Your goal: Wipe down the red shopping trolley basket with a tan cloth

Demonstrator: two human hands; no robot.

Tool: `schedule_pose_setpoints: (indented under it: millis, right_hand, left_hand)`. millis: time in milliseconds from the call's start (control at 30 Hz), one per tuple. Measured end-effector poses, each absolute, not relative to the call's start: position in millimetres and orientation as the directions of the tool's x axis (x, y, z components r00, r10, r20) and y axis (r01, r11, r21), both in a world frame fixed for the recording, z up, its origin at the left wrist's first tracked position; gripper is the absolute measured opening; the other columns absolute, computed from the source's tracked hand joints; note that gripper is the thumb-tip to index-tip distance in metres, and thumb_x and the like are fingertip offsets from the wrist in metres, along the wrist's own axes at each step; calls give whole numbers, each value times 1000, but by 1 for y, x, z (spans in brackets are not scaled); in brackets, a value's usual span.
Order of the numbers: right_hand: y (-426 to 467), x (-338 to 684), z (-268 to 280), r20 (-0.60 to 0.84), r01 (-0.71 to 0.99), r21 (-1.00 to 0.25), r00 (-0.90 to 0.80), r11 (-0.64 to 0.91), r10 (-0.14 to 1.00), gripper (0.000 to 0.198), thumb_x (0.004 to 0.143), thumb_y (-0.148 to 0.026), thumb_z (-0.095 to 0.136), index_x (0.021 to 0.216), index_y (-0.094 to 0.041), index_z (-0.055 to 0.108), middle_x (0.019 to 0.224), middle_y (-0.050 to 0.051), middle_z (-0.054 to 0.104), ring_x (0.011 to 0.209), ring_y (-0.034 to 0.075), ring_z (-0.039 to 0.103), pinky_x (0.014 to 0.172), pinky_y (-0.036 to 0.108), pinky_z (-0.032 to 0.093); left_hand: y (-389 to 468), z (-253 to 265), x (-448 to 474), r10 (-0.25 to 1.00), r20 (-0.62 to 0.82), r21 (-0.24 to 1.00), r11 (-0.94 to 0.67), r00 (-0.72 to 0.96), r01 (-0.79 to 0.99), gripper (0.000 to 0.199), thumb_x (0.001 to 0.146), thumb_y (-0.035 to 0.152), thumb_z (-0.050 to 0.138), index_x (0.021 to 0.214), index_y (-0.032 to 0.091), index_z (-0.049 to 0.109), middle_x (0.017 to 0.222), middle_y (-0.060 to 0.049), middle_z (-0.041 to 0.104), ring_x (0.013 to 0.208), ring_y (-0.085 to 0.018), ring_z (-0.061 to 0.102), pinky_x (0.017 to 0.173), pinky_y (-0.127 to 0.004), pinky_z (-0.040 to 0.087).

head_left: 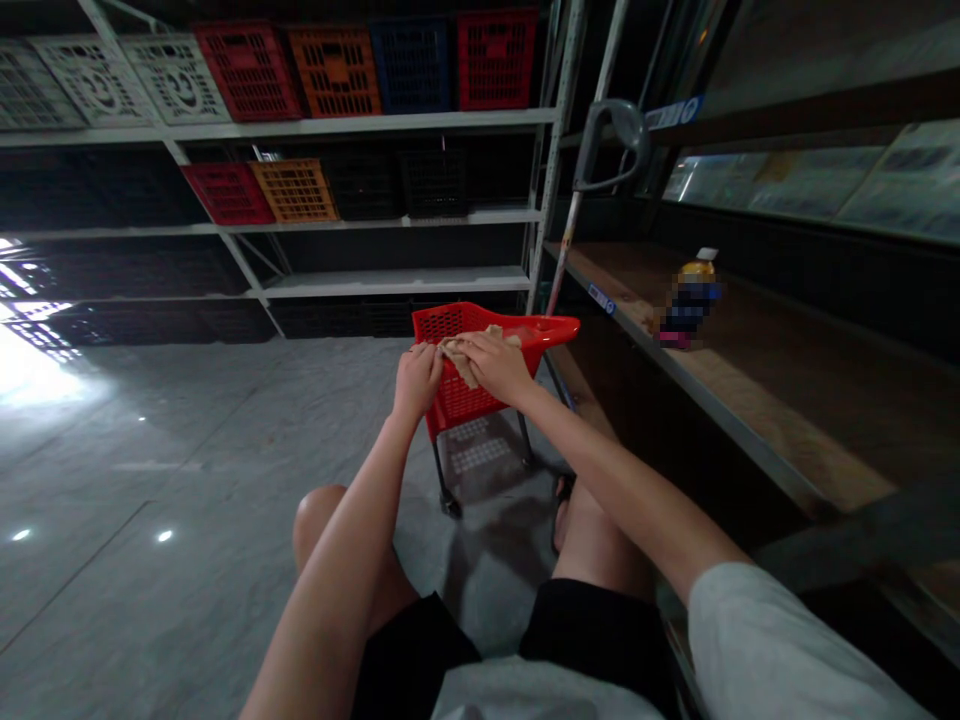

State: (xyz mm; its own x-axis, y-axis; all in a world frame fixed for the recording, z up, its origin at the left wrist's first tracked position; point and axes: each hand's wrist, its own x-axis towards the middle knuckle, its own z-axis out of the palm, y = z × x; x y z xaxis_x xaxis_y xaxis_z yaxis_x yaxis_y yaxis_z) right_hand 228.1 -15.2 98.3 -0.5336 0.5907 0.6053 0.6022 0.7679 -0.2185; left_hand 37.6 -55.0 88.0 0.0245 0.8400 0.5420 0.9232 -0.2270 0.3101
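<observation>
Directly in front of me stands a small red plastic shopping cart (469, 400) on dark legs with casters. A tan cloth (471, 375) lies bunched over its near rim. My right hand (491, 362) presses down on the cloth, fingers closed over it against the rim. To its left, my left hand (418, 378) is closed around the cart's rim at the near left corner, its fingertips close to the cloth's edge. Part of the cart's basket is hidden behind both hands.
A metal rack (405, 218) with red, orange, blue, white and black crates spans the back. On my right runs a wooden shelf (772, 340) bearing a bottle (690, 300). A pole with a grey handle (585, 150) leans beside the rack. Grey concrete floor (187, 470) stretches left.
</observation>
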Motion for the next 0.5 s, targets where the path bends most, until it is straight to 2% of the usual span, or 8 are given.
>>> schedule_pose_setpoints:
  millis: [100, 267, 400, 500]
  right_hand:
    - [-19, 270, 85, 632, 573, -225, -529, 788, 566, 33, 105, -21, 57, 126, -30, 81, 151, 5, 71, 138, 28, 67, 124, 49, 47]
    - [12, 354, 65, 739, 531, -451, -229, 718, 633, 29, 98, -25, 57, 110, -26, 84, 139, 10, 78, 132, 30, 70, 122, 51, 48]
    - [47, 362, 70, 610, 424, -753, 160, 504, 776, 22, 84, -24, 61, 91, -22, 81, 119, 12, 82, 117, 30, 74, 113, 47, 54]
    - [70, 352, 85, 521, 357, -846, 398, 396, 755, 23, 80, -26, 55, 89, -18, 75, 105, 16, 81, 103, 32, 73, 104, 50, 56]
  left_hand:
    - [-60, 83, 17, 821, 571, 342, -269, 28, 900, 30, 106, 19, 42, 79, 26, 53, 95, -10, 71, 101, -26, 66, 92, -38, 49]
    - [-66, 71, -5, 750, 660, 416, -315, -45, 853, 34, 106, 21, 40, 73, 27, 47, 87, -7, 69, 93, -24, 65, 89, -37, 49]
    - [-61, 66, -6, 714, 699, 410, -360, -36, 838, 33, 104, 21, 41, 73, 26, 52, 83, -7, 69, 89, -24, 64, 84, -37, 49]
    - [-56, 63, 0, 670, 742, 381, -389, -26, 839, 32, 103, 21, 43, 73, 25, 54, 81, -7, 68, 85, -24, 63, 80, -37, 47]
